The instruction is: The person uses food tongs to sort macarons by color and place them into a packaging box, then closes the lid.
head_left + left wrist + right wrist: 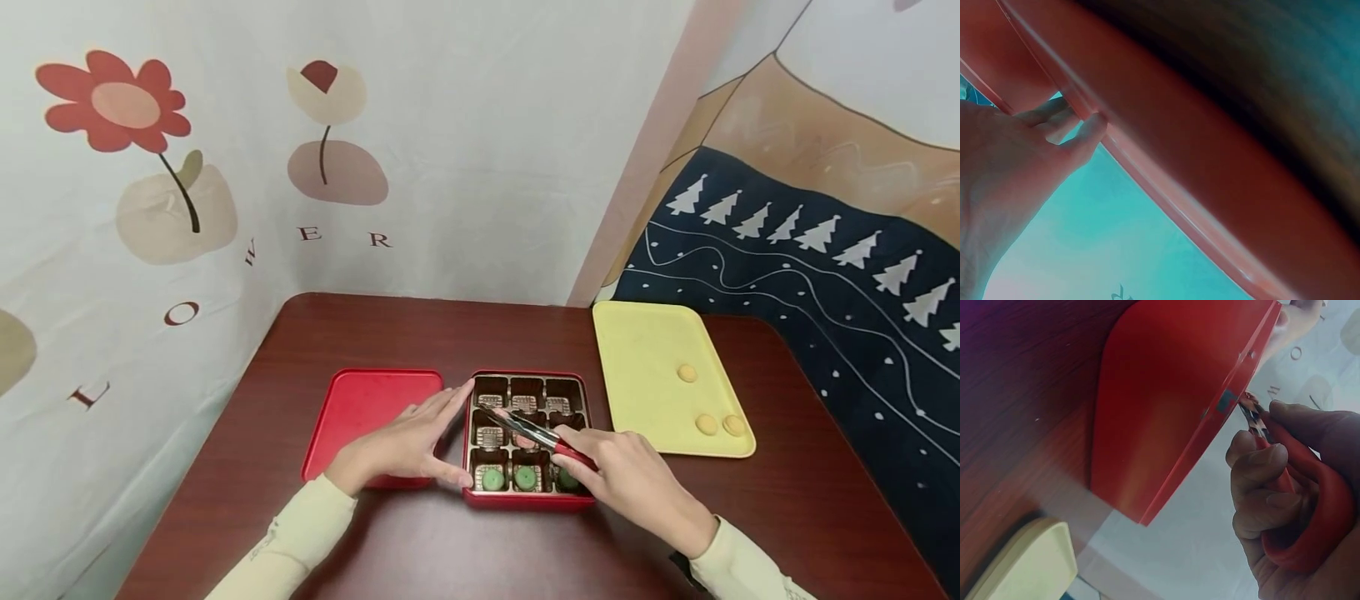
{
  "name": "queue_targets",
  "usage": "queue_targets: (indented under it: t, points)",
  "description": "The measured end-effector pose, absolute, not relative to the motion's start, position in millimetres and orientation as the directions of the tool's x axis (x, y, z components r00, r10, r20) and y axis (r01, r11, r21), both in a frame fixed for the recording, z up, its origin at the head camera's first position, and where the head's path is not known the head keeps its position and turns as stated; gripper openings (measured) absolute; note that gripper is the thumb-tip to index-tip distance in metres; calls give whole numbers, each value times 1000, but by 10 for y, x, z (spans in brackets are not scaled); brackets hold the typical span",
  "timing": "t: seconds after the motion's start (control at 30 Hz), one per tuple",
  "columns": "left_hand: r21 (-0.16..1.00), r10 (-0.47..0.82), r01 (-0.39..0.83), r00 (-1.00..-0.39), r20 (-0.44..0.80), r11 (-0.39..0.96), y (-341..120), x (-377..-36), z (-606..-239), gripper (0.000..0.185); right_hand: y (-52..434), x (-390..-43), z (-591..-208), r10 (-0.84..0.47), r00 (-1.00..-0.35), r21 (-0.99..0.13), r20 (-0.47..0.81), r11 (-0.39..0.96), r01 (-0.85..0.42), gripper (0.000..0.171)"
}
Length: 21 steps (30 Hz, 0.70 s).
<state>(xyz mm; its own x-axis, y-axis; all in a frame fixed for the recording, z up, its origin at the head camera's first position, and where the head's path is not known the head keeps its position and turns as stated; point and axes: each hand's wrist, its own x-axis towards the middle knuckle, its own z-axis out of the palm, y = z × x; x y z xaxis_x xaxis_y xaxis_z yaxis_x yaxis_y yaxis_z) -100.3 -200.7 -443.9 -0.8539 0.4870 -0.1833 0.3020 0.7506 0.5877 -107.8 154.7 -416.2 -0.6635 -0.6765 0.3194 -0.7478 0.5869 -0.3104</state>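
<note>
A red box (528,502) with a dark divided insert sits at mid-table. Green round pieces, one of them this green round piece (525,477), lie in its front row of compartments. A pink piece (524,441) shows in the centre compartment, partly behind the tongs. My left hand (408,446) spans the box's left side with fingers extended, fingertips at the back corner and thumb near the front. My right hand (637,475) grips red-handled metal tongs (536,432), also seen as a red handle loop (1335,519) in the right wrist view. Their tips reach over the left compartments.
Left of the box lies a red lid (382,392), partly under my left hand. A yellow tray (637,367) rests at the right with several yellow round pieces (706,425) on it. A patterned cloth wall (487,167) stands behind the brown table (450,550).
</note>
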Motion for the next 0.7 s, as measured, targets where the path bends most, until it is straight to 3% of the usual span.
queue_targets:
  t: [0.7]
  points:
    - [587,488,300,-852,-191,752,-2018,-1002,-4467,139,1515,-1058,-4250,-702,-641,-224,310,602,-767,39]
